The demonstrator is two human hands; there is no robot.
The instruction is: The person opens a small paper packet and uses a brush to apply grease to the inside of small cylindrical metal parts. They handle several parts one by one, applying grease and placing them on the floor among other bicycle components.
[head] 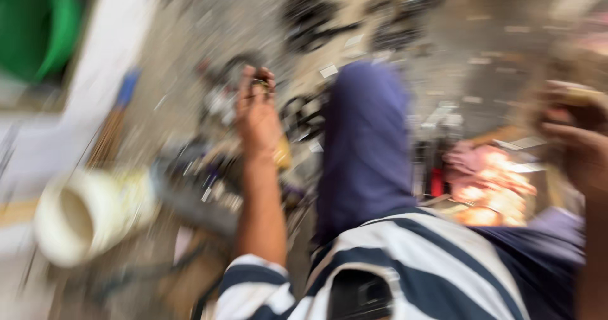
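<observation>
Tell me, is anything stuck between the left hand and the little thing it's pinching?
Nothing visible is. The left hand is raised, and its fingertips close straight onto a small object, with no gap showing. The picture is too blurred to tell what the object is.

I note heavy motion blur across the view. At near left lies a white pipe [85, 212] on its side, its open end facing the camera. A green rounded object [38, 22] sits at far left. Just right of it, a blue-tipped wooden handle [117, 120] stands tilted. A pink and orange cloth [491, 184] lies at right. Small pale scraps [329, 71] dot the grey floor [468, 35] farther off.
</observation>
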